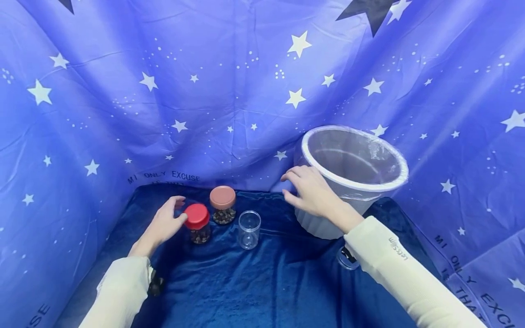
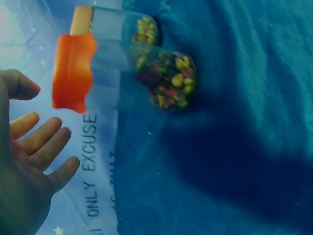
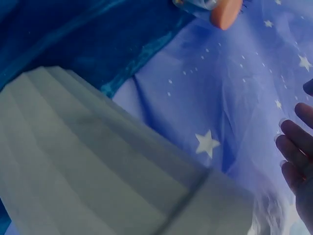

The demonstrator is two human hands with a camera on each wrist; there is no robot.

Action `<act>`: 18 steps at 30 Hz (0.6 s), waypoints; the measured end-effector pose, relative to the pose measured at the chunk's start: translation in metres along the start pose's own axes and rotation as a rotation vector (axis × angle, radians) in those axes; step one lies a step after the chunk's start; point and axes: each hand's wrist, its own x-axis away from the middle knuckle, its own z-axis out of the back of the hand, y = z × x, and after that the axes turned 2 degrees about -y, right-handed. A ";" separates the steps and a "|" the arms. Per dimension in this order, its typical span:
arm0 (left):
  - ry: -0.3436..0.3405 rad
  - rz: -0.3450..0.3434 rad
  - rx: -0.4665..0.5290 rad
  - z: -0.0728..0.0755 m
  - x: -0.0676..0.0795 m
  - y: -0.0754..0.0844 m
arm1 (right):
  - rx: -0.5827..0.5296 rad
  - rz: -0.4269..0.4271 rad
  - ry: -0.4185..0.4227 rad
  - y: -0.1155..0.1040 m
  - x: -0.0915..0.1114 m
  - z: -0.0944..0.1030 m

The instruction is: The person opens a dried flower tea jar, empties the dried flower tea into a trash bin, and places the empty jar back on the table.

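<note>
My left hand (image 1: 165, 222) is beside a clear jar with a red lid (image 1: 197, 216), its fingers loosely spread. In the left wrist view, a gap shows between the fingers and the lid, which looks orange there; dried dark, yellow and reddish pieces (image 2: 171, 88) lie in the jar. Just behind stands a similar jar with a pinkish lid (image 1: 223, 197). To the right of both is a clear, lidless jar (image 1: 249, 232). My right hand (image 1: 310, 191) hovers in front of a white, ribbed bin (image 1: 316, 223), holding nothing, fingers relaxed and apart.
The bin has a plastic liner over its rim (image 1: 402, 175). A clear round piece with something black on it (image 1: 347, 259) lies partly under the right sleeve. Dark bits (image 1: 156, 284) show beside the left sleeve. A starry curtain (image 1: 246, 91) surrounds the blue cloth (image 1: 246, 291).
</note>
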 end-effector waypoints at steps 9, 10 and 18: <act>-0.028 0.021 -0.013 -0.004 0.007 -0.020 | -0.007 0.028 -0.261 -0.020 0.004 -0.022; -0.034 0.027 -0.014 -0.004 0.008 -0.021 | -0.015 0.019 -0.284 -0.022 0.004 -0.024; -0.131 0.078 -0.007 -0.012 0.010 -0.027 | -0.088 -0.023 -0.429 -0.031 0.001 -0.036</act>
